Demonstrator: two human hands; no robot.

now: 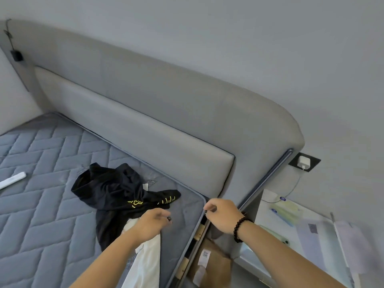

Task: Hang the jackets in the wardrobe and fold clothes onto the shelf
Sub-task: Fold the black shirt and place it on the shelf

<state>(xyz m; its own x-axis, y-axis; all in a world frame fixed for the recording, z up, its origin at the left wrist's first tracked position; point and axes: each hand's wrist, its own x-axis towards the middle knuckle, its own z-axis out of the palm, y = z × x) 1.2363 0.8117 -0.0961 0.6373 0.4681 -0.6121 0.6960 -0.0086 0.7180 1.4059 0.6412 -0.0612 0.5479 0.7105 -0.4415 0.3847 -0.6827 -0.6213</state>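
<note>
A crumpled black garment with yellow print [116,192] lies on the grey quilted mattress [41,204] near the headboard corner. A white garment [147,260] stretches from under my left hand toward the bottom of the view. My left hand [152,224] is palm down over the spot where the white and black garments meet, and its fingertips are hidden against the cloth. My right hand [222,215], with a dark bead bracelet on the wrist, hovers above the mattress corner with its fingers loosely curled and nothing in them.
A padded grey headboard [166,125] runs behind the bed. A white strip [12,180] lies on the mattress at left. To the right stands a bedside surface with papers and packets [301,223], and a charger is plugged into a wall socket [304,163]. A brown parcel [209,260] sits in the gap below.
</note>
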